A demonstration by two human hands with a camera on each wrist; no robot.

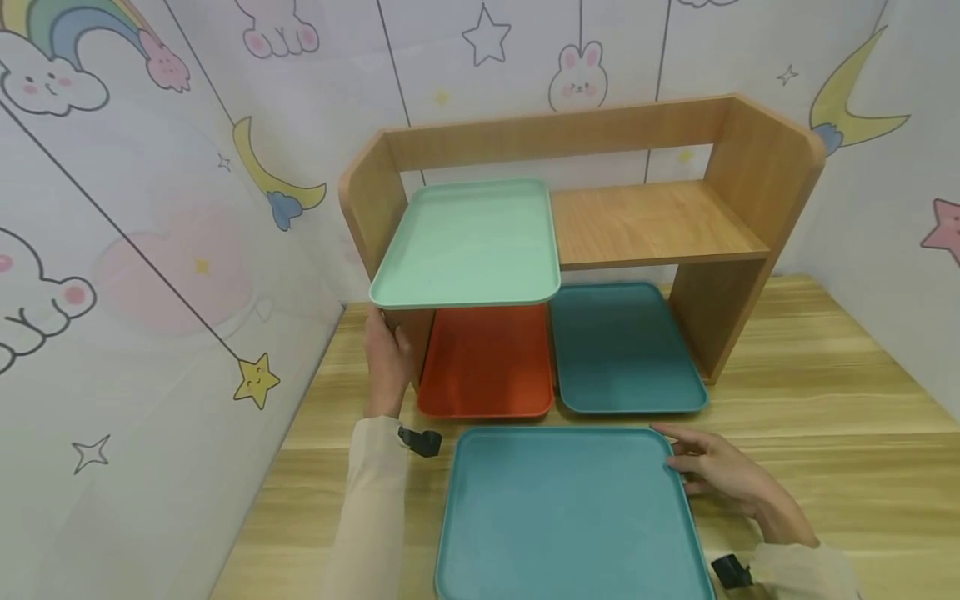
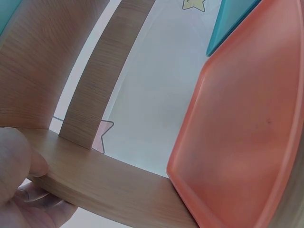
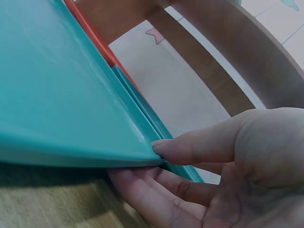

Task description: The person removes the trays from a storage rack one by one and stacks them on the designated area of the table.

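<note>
My left hand (image 1: 387, 358) grips the front edge of the left side panel of a wooden shelf (image 1: 660, 221). In the left wrist view the thumb lies on one face of the panel (image 2: 109, 183) and the fingers on the other. Just above that hand, a mint green tray (image 1: 472, 242) rests on the shelf board's left half. My right hand (image 1: 731, 479) pinches the right far corner of a blue tray (image 1: 570, 517) in front of the shelf. Its thumb (image 3: 183, 149) is at the rim and its fingers reach underneath.
Under the shelf board, a red tray (image 1: 487, 367) lies on the left and a dark teal tray (image 1: 626, 350) on the right. Both stick out past the front of the shelf. The wooden table (image 1: 802, 400) meets printed walls (image 1: 150, 292) at the left and back.
</note>
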